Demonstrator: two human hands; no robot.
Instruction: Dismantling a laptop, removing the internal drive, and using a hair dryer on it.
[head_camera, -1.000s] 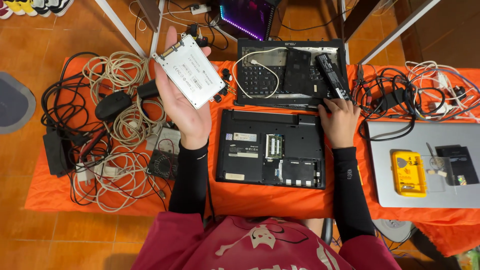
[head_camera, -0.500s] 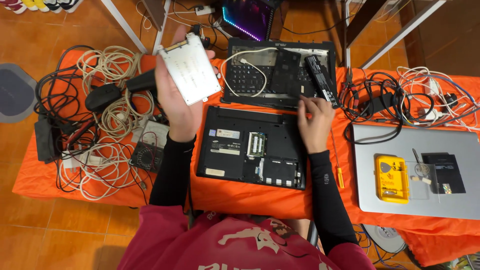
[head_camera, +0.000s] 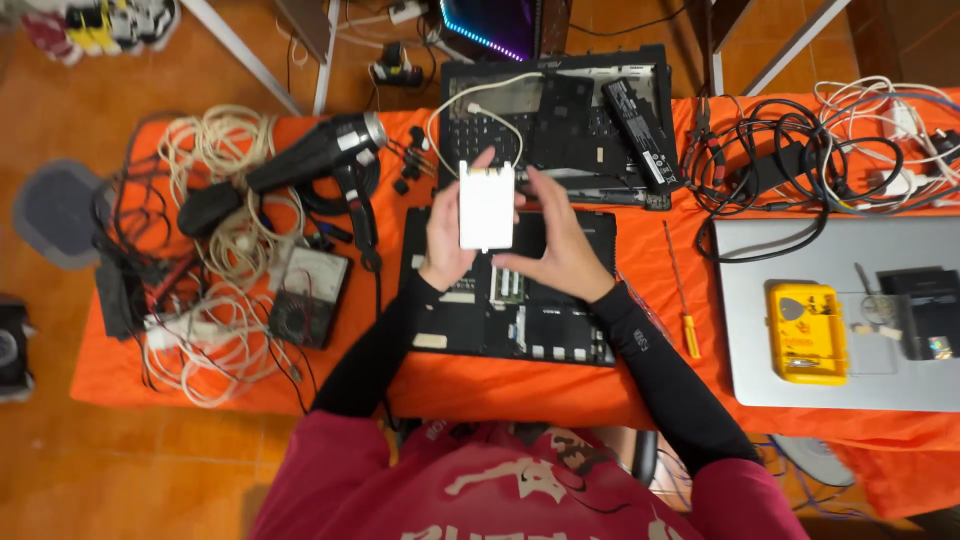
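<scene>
Both hands held a flat white rectangular drive (head_camera: 486, 205) upright over the opened black laptop base (head_camera: 510, 320), which lay on the orange tablecloth (head_camera: 240, 390). The left hand (head_camera: 447, 238) gripped the drive's left edge, its thumb tip showing above the top corner while the other fingers were hidden behind the casing. The right hand (head_camera: 560, 245) closed on the right edge, fingers bunched together; how far they wrapped behind could not be told. The drive covered part of the laptop's interior, and the forearms in black sleeves hid its lower corners. Beyond it lay a detached black keyboard panel (head_camera: 560, 110) with a white cable (head_camera: 470, 100) looped across it and a long black battery (head_camera: 640, 125). To the left, a black hair dryer (head_camera: 290, 165) rested on tangled cream cords (head_camera: 220, 250), beside a dark multimeter (head_camera: 310, 295), blurred. At right sat a silver closed laptop (head_camera: 800, 250) bearing a yellow tool case (head_camera: 805, 332); its far edge was cut off by the frame.
</scene>
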